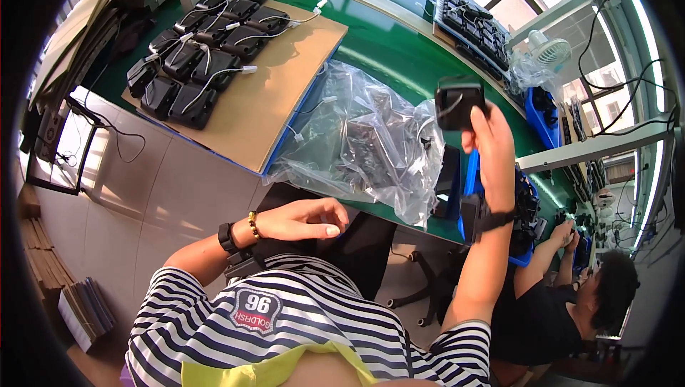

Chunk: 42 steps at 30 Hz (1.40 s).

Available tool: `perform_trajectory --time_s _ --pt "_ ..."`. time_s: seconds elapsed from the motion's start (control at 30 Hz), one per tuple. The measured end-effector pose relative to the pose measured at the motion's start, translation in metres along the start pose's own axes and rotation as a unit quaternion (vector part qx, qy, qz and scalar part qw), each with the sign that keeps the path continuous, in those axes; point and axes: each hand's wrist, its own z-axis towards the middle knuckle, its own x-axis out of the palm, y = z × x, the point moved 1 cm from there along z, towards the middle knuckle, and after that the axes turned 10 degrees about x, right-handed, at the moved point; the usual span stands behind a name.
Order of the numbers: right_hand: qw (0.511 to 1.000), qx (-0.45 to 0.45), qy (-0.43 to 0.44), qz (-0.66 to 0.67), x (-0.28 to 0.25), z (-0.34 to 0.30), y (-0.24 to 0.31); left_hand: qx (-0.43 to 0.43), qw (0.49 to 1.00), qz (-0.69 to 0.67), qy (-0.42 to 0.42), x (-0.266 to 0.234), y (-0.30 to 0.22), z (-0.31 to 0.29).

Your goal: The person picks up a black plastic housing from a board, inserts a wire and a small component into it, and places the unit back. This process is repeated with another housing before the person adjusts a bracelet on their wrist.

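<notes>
My right hand [491,137] is raised over the right of the green bench [382,62], gripping a black, square-faced plastic housing [459,107] between thumb and fingers. Motion blurs the housing slightly. Below and left of it lies a clear plastic bag [389,126] with dark pieces inside, partly over the bench edge. My left hand [307,219] hovers near my lap, in front of the bag. Its fingers are loosely bent, the thumb stands apart, and nothing is in it. Several black housings with white cables [214,66] stand in rows on a brown cardboard sheet [285,94].
A blue bin [523,251] of black parts sits beside my right forearm. A co-worker [556,308] in dark clothing works farther right. At the back are a loaded tray [471,23] and a small fan [549,49]. Stacked cardboard [85,308] stands on the floor at left.
</notes>
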Motion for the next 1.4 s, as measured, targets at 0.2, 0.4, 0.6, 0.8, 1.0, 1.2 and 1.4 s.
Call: perform_trajectory --time_s 0.2,0.4,0.6,0.8,1.0,1.2,1.4 --pt "0.987 0.133 0.083 -0.024 0.018 0.186 -0.075 -0.121 0.971 0.206 0.007 -0.02 0.046 -0.043" --pt "0.988 0.129 -0.012 -0.088 -0.035 0.286 -0.134 -0.127 0.937 0.308 -0.1 -0.057 0.055 -0.049" --pt "0.968 0.007 -0.024 -0.248 -0.041 0.261 -0.084 -0.118 0.913 0.382 -0.077 -0.059 0.053 -0.044" --pt "0.877 -0.278 -0.05 -0.389 0.069 0.065 0.037 -0.094 0.904 0.41 -0.073 -0.056 0.064 -0.037" --pt "0.872 -0.307 0.113 -0.365 0.15 -0.081 0.038 -0.136 0.898 0.414 -0.056 -0.046 0.053 -0.025" --pt "0.906 -0.265 0.209 -0.255 0.181 -0.12 -0.021 -0.011 0.89 0.453 -0.043 -0.02 0.062 -0.01" --pt "0.932 -0.25 0.182 -0.188 0.181 -0.131 -0.05 -0.014 0.904 0.427 0.001 -0.001 0.056 0.002"
